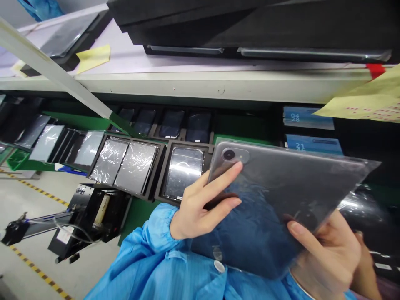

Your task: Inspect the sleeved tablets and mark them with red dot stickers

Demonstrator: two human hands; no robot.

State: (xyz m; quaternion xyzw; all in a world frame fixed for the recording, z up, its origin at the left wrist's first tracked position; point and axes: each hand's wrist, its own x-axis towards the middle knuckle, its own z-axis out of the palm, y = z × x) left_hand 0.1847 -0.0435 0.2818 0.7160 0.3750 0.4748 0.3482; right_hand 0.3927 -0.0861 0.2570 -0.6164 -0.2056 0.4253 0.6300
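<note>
I hold a grey tablet (281, 196) in a clear plastic bag, back side up, its camera lens at the upper left corner. My left hand (200, 208) grips its left edge, with the forefinger stretched up towards the lens and the thumb on the back. My right hand (331, 250) holds the lower right edge, thumb on top and fingers beneath. Both arms wear blue sleeves (156, 258).
Black trays (162, 166) with bagged tablets lie in rows on a green conveyor (137, 208) ahead. A white shelf (200, 83) above carries black trays and yellow papers (93, 56). A black machine (87, 216) stands on the floor at the lower left.
</note>
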